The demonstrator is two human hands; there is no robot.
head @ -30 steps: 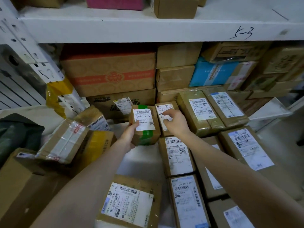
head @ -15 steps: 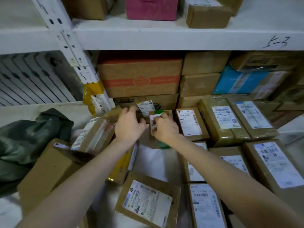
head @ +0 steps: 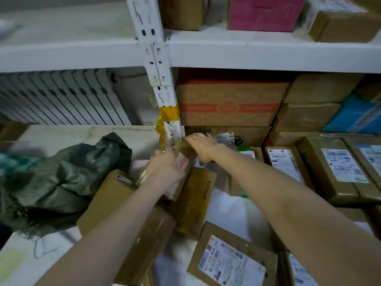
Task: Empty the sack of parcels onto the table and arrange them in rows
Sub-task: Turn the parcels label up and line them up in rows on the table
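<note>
Presently: both hands on one taped parcel (head: 183,156), close by the shelf post (head: 165,104).

I find my left hand (head: 167,169) wrapped round the parcel's near, lower end and my right hand (head: 203,147) curled over its far, upper end; both hold it, neither is slack. The parcel is tilted, its long axis running from 7 o'clock to 1 o'clock between the hands, and it rests against other loose parcels (head: 191,201) of the heap. The rows already laid (head: 340,172) stand at 3 o'clock of the hold, so my right hand is the nearer one. The emptied green sack (head: 68,172) lies at 9 o'clock on the table (head: 18,263). In my judgement the coming move is a carry toward 3 o'clock, with the parcel turned to match the rows.
</note>
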